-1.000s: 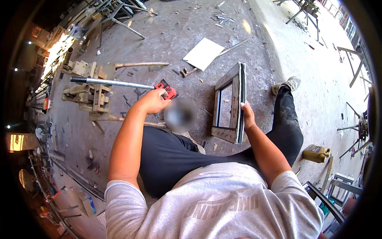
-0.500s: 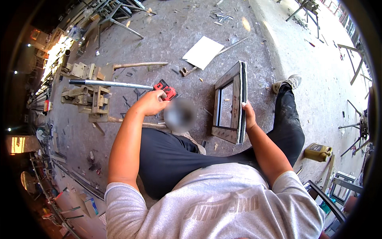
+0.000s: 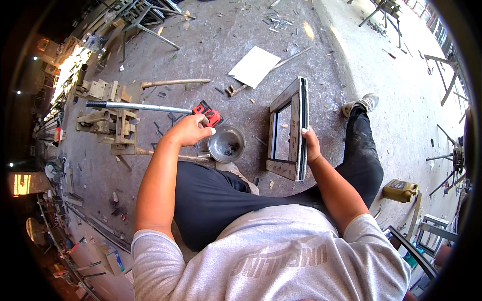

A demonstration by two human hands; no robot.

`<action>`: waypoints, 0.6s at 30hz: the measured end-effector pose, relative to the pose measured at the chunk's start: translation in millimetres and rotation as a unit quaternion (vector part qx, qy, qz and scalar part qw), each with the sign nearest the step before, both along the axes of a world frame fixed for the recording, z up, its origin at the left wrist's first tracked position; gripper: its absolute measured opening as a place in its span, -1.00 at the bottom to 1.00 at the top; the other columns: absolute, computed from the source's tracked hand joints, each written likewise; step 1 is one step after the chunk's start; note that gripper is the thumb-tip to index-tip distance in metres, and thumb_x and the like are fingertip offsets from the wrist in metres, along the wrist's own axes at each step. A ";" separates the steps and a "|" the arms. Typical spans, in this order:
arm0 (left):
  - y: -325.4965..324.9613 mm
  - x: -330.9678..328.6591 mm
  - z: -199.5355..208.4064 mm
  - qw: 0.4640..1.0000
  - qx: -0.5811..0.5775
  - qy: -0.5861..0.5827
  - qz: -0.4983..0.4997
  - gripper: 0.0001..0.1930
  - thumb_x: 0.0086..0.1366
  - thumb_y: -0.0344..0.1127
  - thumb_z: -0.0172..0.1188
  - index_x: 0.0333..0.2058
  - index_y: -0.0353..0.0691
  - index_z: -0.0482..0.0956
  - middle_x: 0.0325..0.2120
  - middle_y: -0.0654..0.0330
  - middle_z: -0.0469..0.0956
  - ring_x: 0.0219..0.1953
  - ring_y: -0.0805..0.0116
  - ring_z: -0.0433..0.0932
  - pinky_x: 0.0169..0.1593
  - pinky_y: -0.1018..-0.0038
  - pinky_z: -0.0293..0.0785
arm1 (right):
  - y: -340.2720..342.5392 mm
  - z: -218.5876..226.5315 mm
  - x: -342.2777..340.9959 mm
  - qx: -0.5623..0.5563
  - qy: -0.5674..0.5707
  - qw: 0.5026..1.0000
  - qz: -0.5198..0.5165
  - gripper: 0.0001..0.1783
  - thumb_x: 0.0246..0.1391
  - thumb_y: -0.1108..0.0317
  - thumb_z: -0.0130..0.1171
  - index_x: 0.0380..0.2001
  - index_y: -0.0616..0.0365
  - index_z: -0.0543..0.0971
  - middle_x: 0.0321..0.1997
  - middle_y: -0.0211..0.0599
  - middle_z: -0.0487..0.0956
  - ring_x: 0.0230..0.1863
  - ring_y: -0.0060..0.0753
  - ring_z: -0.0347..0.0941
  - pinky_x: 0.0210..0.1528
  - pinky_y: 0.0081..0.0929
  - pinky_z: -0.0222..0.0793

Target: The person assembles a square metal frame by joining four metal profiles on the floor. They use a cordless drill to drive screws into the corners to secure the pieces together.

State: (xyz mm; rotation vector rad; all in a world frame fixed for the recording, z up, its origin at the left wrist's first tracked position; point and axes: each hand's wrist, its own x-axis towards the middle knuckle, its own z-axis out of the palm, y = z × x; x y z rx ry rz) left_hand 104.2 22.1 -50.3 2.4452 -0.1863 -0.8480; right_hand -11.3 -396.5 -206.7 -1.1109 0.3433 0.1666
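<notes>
My left hand (image 3: pixel 192 130) is over the near side of a red power tool (image 3: pixel 208 114), its fingers curled and thumb pointing right. Whatever is in those fingers, if anything, stays hidden. Just right of the thumb is a round metal bowl (image 3: pixel 227 131) with small dark pieces in it. In my right hand (image 3: pixel 312 142) is the right edge of a small rectangular window frame (image 3: pixel 283 164), standing tilted on the floor between my legs. My thumb lies on that edge; the other fingers are behind it.
On my left is a metal bench fixture (image 3: pixel 118 120) with a long lever bar (image 3: pixel 140 105). A white sheet (image 3: pixel 255 66) and scattered offcuts lie ahead on the floor. A yellow-brown jug (image 3: pixel 400 190) stands at right, and metal trestles (image 3: pixel 391 15) farther off.
The bowl, covered by a grey blur before, now shows its inside. My left thumb reaches out slightly more to the right. The window frame and my right hand hold nearly the same place.
</notes>
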 end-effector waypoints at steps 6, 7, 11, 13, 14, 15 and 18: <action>0.6 -2.2 3.7 1.000 0.008 0.001 0.002 -0.56 0.32 -0.13 0.41 0.05 -0.28 0.62 -0.11 0.08 0.71 -0.14 0.24 0.67 -0.03 0.28 0.59 | -0.8 -1.9 -0.2 0.001 0.001 1.000 0.003 -0.49 0.20 0.09 0.08 0.14 0.10 0.45 -0.18 -0.32 0.54 -0.22 -0.46 0.50 -0.17 -0.44 0.48; 1.6 -2.7 2.4 1.000 0.005 -0.001 -0.002 -0.56 0.32 -0.13 0.41 0.05 -0.28 0.62 -0.12 0.08 0.71 -0.14 0.24 0.67 -0.03 0.28 0.59 | -0.4 -0.1 -1.5 0.005 -0.001 1.000 0.000 -0.49 0.20 0.09 0.08 0.14 0.10 0.45 -0.16 -0.31 0.55 -0.20 -0.45 0.51 -0.16 -0.44 0.49; 6.4 -2.0 -2.4 1.000 -0.002 -0.009 0.001 -0.56 0.32 -0.12 0.42 0.04 -0.27 0.62 -0.15 0.06 0.72 -0.13 0.24 0.67 -0.01 0.28 0.58 | 2.4 4.1 0.2 -0.007 -0.011 1.000 -0.002 -0.49 0.24 -0.03 0.09 0.08 0.09 0.44 -0.23 -0.24 0.58 -0.25 -0.31 0.58 -0.17 -0.33 0.54; 9.9 -3.7 -3.9 1.000 -0.002 -0.008 0.009 -0.56 0.32 -0.12 0.43 0.03 -0.28 0.63 -0.16 0.06 0.72 -0.12 0.24 0.67 -0.01 0.28 0.58 | 5.2 12.8 -2.6 -0.010 -0.007 1.000 0.012 -0.49 0.25 -0.03 0.08 0.09 0.09 0.45 -0.23 -0.25 0.58 -0.25 -0.32 0.58 -0.17 -0.34 0.54; 9.0 -2.9 -3.8 1.000 -0.003 -0.009 0.010 -0.56 0.31 -0.11 0.43 0.03 -0.28 0.63 -0.16 0.06 0.72 -0.12 0.25 0.67 0.00 0.29 0.58 | 4.5 15.2 -1.6 -0.017 -0.017 1.000 0.016 -0.49 0.25 -0.03 0.09 0.09 0.09 0.46 -0.23 -0.28 0.59 -0.25 -0.35 0.58 -0.17 -0.36 0.54; 8.6 -2.6 -3.6 1.000 -0.003 -0.010 0.011 -0.56 0.31 -0.11 0.44 0.02 -0.29 0.63 -0.16 0.06 0.72 -0.11 0.25 0.67 0.00 0.29 0.57 | 8.9 20.7 -1.9 0.000 -0.010 1.000 -0.012 -0.57 0.24 0.11 0.07 0.06 0.14 0.50 -0.25 -0.25 0.60 -0.30 -0.37 0.58 -0.22 -0.38 0.55; 5.9 -2.2 -2.3 0.999 0.006 -0.036 0.001 -0.54 0.30 -0.10 0.46 0.00 -0.34 0.63 -0.13 0.02 0.72 -0.08 0.23 0.67 0.04 0.29 0.57 | 3.4 -1.1 0.8 -0.025 -0.019 0.999 -0.008 -0.60 0.23 0.09 0.09 0.00 0.11 0.51 -0.24 -0.34 0.56 -0.21 -0.46 0.54 -0.13 -0.42 0.49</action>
